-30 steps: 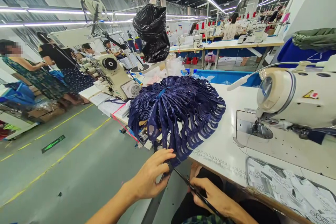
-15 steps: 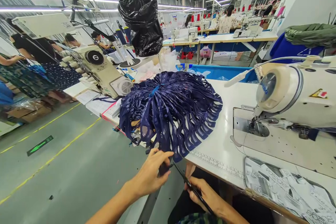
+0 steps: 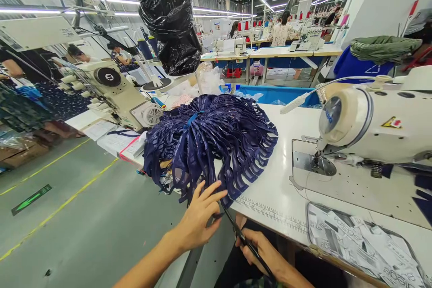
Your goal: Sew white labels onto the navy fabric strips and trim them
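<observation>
A large bundle of navy fabric straps (image 3: 232,139), gathered by a blue tie (image 3: 195,119), lies on the white table with its ends fanned over the front edge. My left hand (image 3: 199,218) is at the hanging ends, fingers spread and stretched over them; a small dark bit shows near the thumb. In my right hand (image 3: 259,249), closed fingers grip a long slim black tool (image 3: 248,244). Its pointed tip reaches the strap ends beside my left fingers. Whether it is scissors or tweezers I cannot tell.
A sewing machine (image 3: 371,121) stands at right, behind a tray of white labels (image 3: 364,238). Another machine (image 3: 114,85) is at left. A black plastic bag (image 3: 175,31) stands behind the bundle. A printed ruler (image 3: 270,211) runs along the table edge. Several people work farther back.
My left hand has gone from bent, pinching fingers on dark fabric to spread fingers reaching up over the strap ends. The view has turned slightly right; the right hand keeps the black tool.
</observation>
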A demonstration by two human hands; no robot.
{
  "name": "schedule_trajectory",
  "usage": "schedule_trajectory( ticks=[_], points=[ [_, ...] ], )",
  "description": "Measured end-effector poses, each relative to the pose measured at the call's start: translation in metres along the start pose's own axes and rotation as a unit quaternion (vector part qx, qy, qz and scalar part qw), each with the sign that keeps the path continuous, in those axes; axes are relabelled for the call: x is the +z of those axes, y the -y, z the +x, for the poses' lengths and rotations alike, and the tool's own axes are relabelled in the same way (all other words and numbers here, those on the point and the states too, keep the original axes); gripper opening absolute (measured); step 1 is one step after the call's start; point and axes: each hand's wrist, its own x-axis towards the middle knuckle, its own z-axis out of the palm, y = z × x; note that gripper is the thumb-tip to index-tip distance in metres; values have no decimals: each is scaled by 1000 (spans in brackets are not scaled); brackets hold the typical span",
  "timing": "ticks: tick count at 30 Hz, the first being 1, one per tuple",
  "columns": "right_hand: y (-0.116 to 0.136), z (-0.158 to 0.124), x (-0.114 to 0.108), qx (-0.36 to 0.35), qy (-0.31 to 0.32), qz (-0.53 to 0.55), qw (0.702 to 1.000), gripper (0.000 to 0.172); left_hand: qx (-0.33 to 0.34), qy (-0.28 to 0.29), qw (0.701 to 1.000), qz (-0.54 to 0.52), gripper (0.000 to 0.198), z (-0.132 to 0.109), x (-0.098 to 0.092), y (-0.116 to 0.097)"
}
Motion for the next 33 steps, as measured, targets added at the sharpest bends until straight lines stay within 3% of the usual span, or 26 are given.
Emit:
schedule_trajectory(
  ticks=[3,6,10,14,16,19,21,23,26,29,33],
  points=[
    [-1,4,-1,57,-12,4,998,42,-39,21,998,-41,16,3,5,2],
    [-3,1,0,112,-9,12,994,44,-64,-11,996,-64,16,2,4,3],
    [10,-4,-1,50,-5,34,998,58,-118,-9,990,-76,9,4,-1,3],
    [29,6,-2,7,-3,47,999,63,-194,69,976,-73,43,16,2,3],
    [26,12,0,11,-11,59,998,65,-210,102,971,-61,47,24,5,4],
    [9,16,6,62,-31,68,995,67,-188,95,977,-16,25,29,10,7],
    [-2,12,8,87,-36,72,993,66,-138,38,989,22,12,29,10,8],
    [-5,4,7,75,-31,80,994,66,-79,-43,994,56,12,27,7,7],
    [6,-6,2,37,-32,70,996,63,-10,-106,991,82,13,27,-1,3],
    [22,-3,-2,-7,-27,48,998,60,22,-44,998,46,13,31,-4,1],
    [16,12,1,-18,-37,75,996,63,-28,53,998,-28,15,35,3,7]
  ],
)
